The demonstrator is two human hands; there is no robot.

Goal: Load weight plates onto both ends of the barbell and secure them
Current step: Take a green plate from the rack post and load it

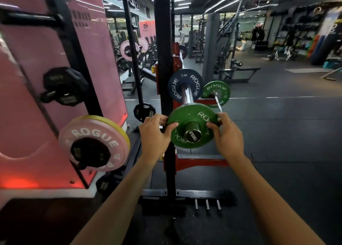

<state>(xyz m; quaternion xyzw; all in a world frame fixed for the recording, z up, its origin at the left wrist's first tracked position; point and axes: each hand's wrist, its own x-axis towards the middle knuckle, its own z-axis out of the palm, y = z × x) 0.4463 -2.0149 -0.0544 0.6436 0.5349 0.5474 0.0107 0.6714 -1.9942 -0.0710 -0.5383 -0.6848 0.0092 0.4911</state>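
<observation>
Currently both hands, left grip (157, 132) and right grip (224, 133), clasp the green plate (192, 122) at the barbell sleeve (192, 134) tip, needing a push inward toward the blue plate (184, 86)

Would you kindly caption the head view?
Both hands, left and right, grip a green plate on the barbell sleeve.

I see open dark rubber floor (277, 133) right of the chrome barbell sleeve (187, 96); the black steel rack upright (163, 41) and pink round plate (96, 143) crowd the left.
</observation>
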